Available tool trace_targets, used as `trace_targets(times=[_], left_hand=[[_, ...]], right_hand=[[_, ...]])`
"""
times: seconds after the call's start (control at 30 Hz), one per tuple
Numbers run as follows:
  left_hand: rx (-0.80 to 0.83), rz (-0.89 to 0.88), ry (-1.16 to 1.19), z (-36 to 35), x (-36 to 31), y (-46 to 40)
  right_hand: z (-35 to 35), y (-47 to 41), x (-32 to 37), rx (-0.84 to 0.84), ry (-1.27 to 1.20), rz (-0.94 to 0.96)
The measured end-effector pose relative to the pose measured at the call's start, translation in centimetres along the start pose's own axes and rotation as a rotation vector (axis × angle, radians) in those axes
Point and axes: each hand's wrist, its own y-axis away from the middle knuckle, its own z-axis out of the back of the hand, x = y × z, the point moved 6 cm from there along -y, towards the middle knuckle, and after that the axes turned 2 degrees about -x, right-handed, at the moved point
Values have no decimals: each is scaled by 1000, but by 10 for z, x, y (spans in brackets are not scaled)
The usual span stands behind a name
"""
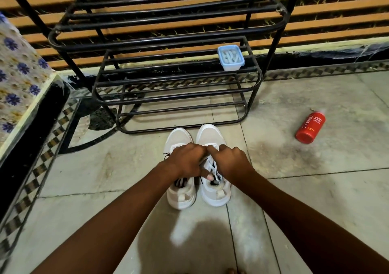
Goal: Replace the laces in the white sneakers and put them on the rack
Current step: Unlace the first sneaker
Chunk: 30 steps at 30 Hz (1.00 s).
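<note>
Two white sneakers stand side by side on the floor, toes toward the black metal rack (pixel 179 97). My left hand (pixel 186 160) lies over the left sneaker (pixel 179 198) and reaches across to the right sneaker (pixel 211 136), fingers curled at its lacing. My right hand (pixel 230 161) is curled over the right sneaker's tongue, pinching at the lace (pixel 215 168) there. Dark lace ends show by the left sneaker's side and in both openings. A small blue-rimmed tub (pixel 231 57) holding white laces sits on the rack's middle shelf, at the right.
A red bottle (pixel 310 126) lies on its side on the tiled floor to the right. A floral-covered ledge (pixel 19 74) runs along the left. Behind the rack is a slatted wall.
</note>
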Motion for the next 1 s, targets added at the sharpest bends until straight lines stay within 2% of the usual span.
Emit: trace_targets(times=[0.13,0.27,0.37,0.43,0.53,0.6,0.7,0.73,0.8,0.87,0.93,1.0], left_hand=[[7,14,-24,-3,1,-1],[34,30,-30,-8,2,-4],[54,58,-76,-11,2,-8],[57,70,-94,-11,3,-8],[63,79,-103,-9,5,-7],[65,90,-120,-8,4,-6],[65,103,-132,-7,3,-9],[64,110,-127,-7,4,-9],[60,117,-115,-7,5,-10],[62,125,-116,-10,6,-11],[62,123,-129,-11,5,-12],[50,116,-138,-12,5,-13]], right_hand=[[-3,2,-5,81,-118,-32],[8,1,-26,63,-531,-340],[0,3,-36,136,-623,-510],[3,2,-35,180,-655,-485],[9,-4,-34,241,-677,-319],[8,-7,-39,381,-827,-334],[9,-7,-45,695,-1314,-474],[11,-5,-49,780,-1395,-521],[14,-4,-56,870,-1403,-550],[10,-7,-58,816,-1243,-452],[11,-17,-59,572,-943,-275],[14,-22,-49,392,-852,-113]])
